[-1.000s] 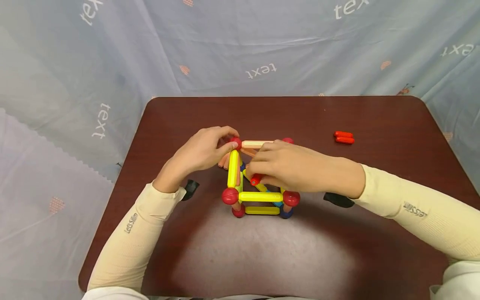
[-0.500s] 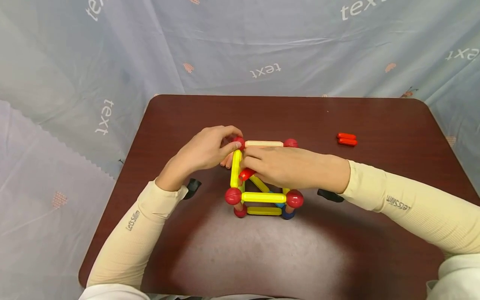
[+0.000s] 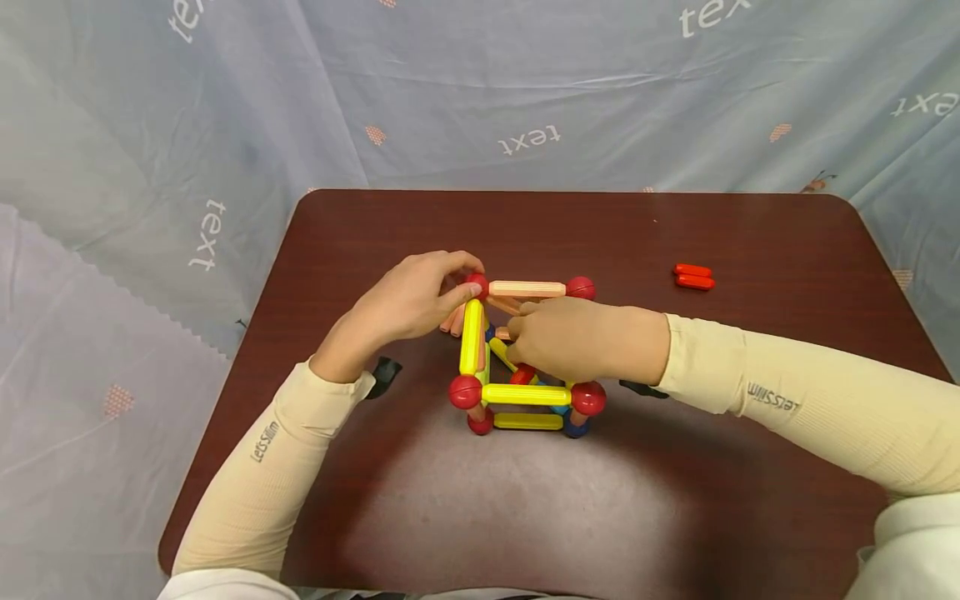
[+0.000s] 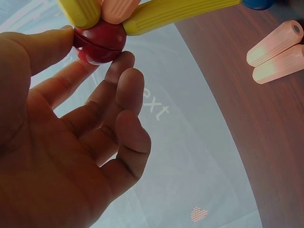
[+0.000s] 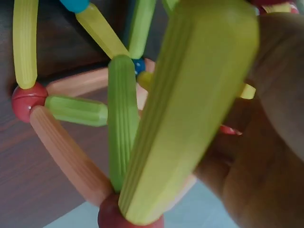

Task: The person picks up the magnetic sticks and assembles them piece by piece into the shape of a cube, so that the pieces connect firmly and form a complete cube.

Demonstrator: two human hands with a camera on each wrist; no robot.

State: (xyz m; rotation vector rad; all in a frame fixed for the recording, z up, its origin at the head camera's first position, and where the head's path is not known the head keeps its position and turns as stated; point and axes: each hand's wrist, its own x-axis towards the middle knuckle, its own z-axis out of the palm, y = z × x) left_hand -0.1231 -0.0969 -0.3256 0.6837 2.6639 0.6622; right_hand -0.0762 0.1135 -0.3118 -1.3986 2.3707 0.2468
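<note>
A box-shaped frame of magnetic sticks and balls stands on the table, with a yellow stick (image 3: 525,394) along its top front and a peach stick (image 3: 527,288) along its top back. My left hand (image 3: 405,300) pinches the red ball (image 4: 102,42) at the back left top corner between thumb and fingertips. Inside the frame's top opening is my right hand (image 3: 577,337), its curled fingers holding a red stick (image 3: 522,375) that is partly hidden beneath them. Red balls (image 3: 588,398) mark the other top corners. Green sticks (image 5: 122,123) show lower down in the right wrist view.
Two red sticks (image 3: 693,277) lie side by side at the right of the dark table (image 3: 360,225). Loose peach sticks (image 4: 280,57) lie behind the frame's left side, near my left hand. A grey-blue curtain (image 3: 450,100) hangs beyond the table.
My right hand first moved left with the red stick, then back right and lower over the frame's inside. My left hand keeps its pinch on the red ball.
</note>
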